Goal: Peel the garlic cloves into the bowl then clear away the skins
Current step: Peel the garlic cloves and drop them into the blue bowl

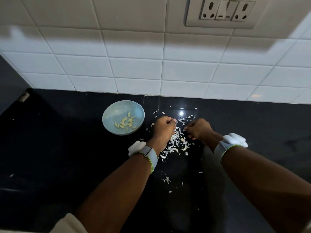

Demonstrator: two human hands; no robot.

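The bowl (123,117) stood on the black counter (67,148), near its back edge where the white tiled wall (134,69) began. Inside it lay a small group of peeled garlic cloves (125,124), gathered in the near right part of the bowl; their long axes pointed in different directions, many of them slanting from near left to far right.

Just to the right of the bowl, the garlic skins (176,143) were spread on the counter in a loose heap, with more scattered pieces toward the near edge.

The left hand (164,130) was over the heap with its fingers curled together; whether it pinched a skin, I could not tell. The right hand (199,129) was also curled, and a small white piece showed at its fingertips (186,130). Both wrists carried a white band.

An electric socket (226,10) was on the wall above.
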